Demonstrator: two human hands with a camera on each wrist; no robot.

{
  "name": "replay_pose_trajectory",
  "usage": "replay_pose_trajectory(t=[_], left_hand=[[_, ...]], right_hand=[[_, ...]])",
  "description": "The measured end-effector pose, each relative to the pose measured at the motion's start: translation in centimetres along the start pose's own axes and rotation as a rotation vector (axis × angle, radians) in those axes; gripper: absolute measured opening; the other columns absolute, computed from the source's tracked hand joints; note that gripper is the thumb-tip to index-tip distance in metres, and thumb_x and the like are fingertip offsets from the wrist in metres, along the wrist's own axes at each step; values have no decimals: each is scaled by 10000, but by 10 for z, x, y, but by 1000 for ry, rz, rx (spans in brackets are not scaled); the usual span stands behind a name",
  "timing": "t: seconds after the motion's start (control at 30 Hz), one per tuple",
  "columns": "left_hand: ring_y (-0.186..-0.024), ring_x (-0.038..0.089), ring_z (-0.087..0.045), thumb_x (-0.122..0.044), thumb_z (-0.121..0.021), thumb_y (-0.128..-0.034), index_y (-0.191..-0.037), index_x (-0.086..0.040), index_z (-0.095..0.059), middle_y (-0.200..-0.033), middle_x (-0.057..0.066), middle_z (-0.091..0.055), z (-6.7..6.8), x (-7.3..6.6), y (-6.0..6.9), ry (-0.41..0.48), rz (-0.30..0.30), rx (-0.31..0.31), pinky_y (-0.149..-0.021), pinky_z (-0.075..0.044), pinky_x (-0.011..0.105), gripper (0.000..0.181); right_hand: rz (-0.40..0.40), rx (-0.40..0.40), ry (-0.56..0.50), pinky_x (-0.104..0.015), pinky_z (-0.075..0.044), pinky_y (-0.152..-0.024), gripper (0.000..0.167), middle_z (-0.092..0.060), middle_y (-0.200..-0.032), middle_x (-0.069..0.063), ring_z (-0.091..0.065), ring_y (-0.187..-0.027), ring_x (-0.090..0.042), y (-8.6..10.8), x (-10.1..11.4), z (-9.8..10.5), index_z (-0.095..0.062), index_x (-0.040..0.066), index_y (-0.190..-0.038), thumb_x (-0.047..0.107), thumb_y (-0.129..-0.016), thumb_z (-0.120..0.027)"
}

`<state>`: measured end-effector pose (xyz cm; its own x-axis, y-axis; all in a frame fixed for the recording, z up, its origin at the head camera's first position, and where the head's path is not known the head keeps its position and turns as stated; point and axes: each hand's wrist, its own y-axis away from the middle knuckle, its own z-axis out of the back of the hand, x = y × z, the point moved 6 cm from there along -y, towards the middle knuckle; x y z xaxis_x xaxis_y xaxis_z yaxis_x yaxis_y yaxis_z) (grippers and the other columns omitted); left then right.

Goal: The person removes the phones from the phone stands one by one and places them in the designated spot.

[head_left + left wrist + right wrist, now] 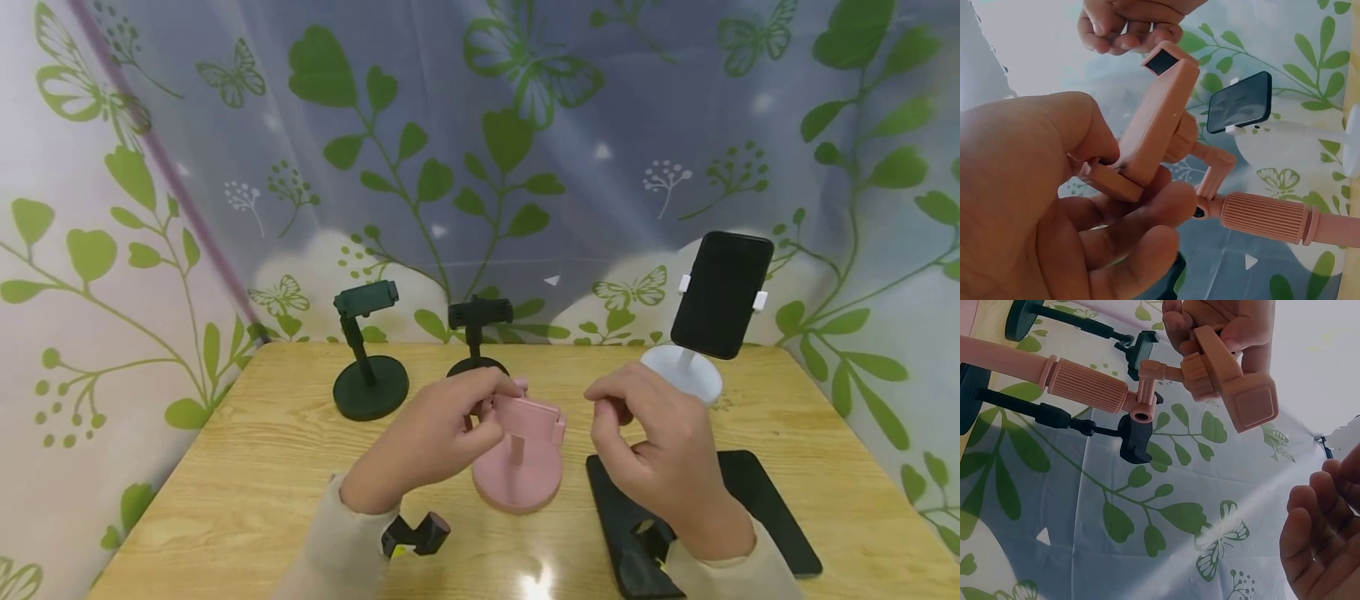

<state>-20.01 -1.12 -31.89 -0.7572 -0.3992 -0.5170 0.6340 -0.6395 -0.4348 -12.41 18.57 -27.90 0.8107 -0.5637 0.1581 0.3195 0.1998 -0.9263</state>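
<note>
A pink phone stand [519, 485] with a round base stands on the table in front of me. At the left end of its clamp, my left hand [435, 433] pinches the small end jaw between thumb and fingers. The left wrist view shows that grip close up on the pink clamp [1163, 119], which is tilted and holds no phone. Apart from the stand, to its right, my right hand [663, 442] hovers with loosely curled fingers. Nothing shows in the right hand's fingers [1300, 534] in the right wrist view.
Behind on the wooden table [247, 467] stand a dark green phone stand [371, 387] and a black phone stand [480, 313]. At the back right, a white phone stand [686, 375] holds a black phone [723, 292]. Two dark flat devices, one a tablet [772, 517], lie under my right hand.
</note>
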Motion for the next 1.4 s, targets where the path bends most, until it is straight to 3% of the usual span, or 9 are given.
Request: replay_pose_trajectory(t=[0.13, 0.2, 0.33, 0.47, 0.63, 0.73, 1.0, 1.23, 1.4], left_hand=[[-683, 63, -500, -96, -574, -930, -1240, -224, -708, -943, -162, -604, -2, -2, 1, -49, -43, -36, -588, -444, 239, 361], [-671, 47, -485, -111, -608, -926, -1243, -213, -716, -897, -152, -567, -2, -4, 2, -68, -72, -56, -571, -434, 230, 350], [-672, 41, -492, -224, -715, -961, -1248, -185, -698, -992, -140, -635, -4, -6, 4, -72, -100, -55, -569, -445, 210, 290], [-734, 48, -559, -340, -760, -966, -1272, -187, -667, -1157, -110, -685, -8, -4, 5, -45, -55, -6, -628, -502, 214, 354], [-712, 50, -559, -358, -763, -960, -1217, -215, -645, -1004, -135, -661, -13, -7, -1, 7, -5, 55, -629, -506, 245, 317], [-715, 49, -557, -347, -756, -968, -1221, -216, -645, -991, -131, -663, -20, -15, -6, 30, -24, 77, -639, -504, 248, 306], [-800, 36, -585, -292, -716, -1002, -1304, -164, -672, -1196, -62, -710, -28, -27, -28, -64, -71, 52, -711, -508, 252, 331], [-694, 8, -560, -371, -659, -1030, -1472, -183, -571, -879, -129, -645, -37, -24, -55, -102, 12, 103, -663, -496, 264, 488], [-685, 34, -555, -382, -637, -1037, -1488, -168, -563, -841, -114, -607, -44, -23, -71, -156, 18, 127, -668, -492, 275, 505]], right_hand=[[-1, 9, -1, -191, -445, -578, 186, -613, -792, 29, -514, -654, -48, -1, 0, 1, -679, 62, -884, 53, -924, -497], [-3, 12, -4, -192, -446, -578, 184, -612, -791, 31, -513, -653, -47, -1, 0, 2, -679, 65, -884, 51, -920, -499], [-4, 26, -28, -187, -442, -587, 180, -609, -789, 33, -506, -650, -46, 0, 0, 1, -684, 72, -892, 38, -913, -508], [-15, 51, -36, -176, -432, -593, 180, -593, -787, 48, -493, -646, -44, 1, 0, -2, -685, 86, -900, 56, -917, -508], [-17, 48, -14, -180, -434, -591, 184, -601, -799, 39, -499, -653, -50, 0, -2, 3, -678, 76, -891, 59, -909, -496], [-14, 28, -4, -197, -439, -588, 185, -610, -798, 22, -502, -653, -58, -2, -2, 11, -675, 59, -886, 57, -911, -492], [-9, -34, 14, -200, -425, -583, 190, -600, -751, -10, -482, -625, -74, -7, -3, 27, -674, 11, -864, 63, -917, -499], [-35, -107, 22, -203, -400, -607, 195, -592, -734, -44, -465, -615, -86, -10, -5, 40, -672, -20, -857, 51, -911, -499], [-44, -112, 12, -206, -405, -608, 197, -591, -749, -43, -471, -621, -75, -11, -6, 44, -678, -17, -868, 61, -922, -505]])
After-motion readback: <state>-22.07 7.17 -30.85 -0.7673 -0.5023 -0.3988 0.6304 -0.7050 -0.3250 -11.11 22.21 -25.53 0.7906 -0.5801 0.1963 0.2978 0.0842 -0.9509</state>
